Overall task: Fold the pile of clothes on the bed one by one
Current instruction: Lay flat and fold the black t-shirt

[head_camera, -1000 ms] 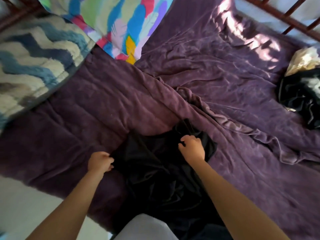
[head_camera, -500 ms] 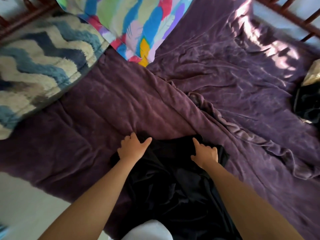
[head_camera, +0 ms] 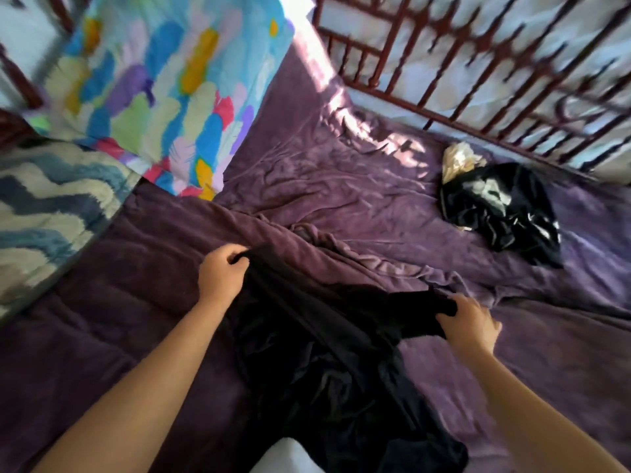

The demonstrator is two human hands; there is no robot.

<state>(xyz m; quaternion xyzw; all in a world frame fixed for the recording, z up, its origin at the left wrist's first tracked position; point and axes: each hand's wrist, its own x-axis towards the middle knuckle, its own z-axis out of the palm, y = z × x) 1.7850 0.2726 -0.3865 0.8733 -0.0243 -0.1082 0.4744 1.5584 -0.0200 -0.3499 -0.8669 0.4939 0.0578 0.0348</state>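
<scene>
A black garment (head_camera: 317,353) lies crumpled on the purple bed cover (head_camera: 341,199), right in front of me. My left hand (head_camera: 222,271) grips its far left corner, fingers curled round the cloth. My right hand (head_camera: 471,324) holds the garment's right edge, with a fold bunched under the fingers. A small pile of clothes (head_camera: 498,209), shiny black with a cream piece behind it, sits at the far right of the bed, apart from both hands.
A bright feather-print blanket (head_camera: 164,90) and a blue and cream zigzag blanket (head_camera: 51,213) lie at the far left. A dark red metal bed frame (head_camera: 478,73) runs along the back right. Something white (head_camera: 290,457) shows at the bottom edge.
Both hands have spread apart along the black garment's top edge and taken hold of it. The view has swung right and up, bringing the pile and bed frame into sight.
</scene>
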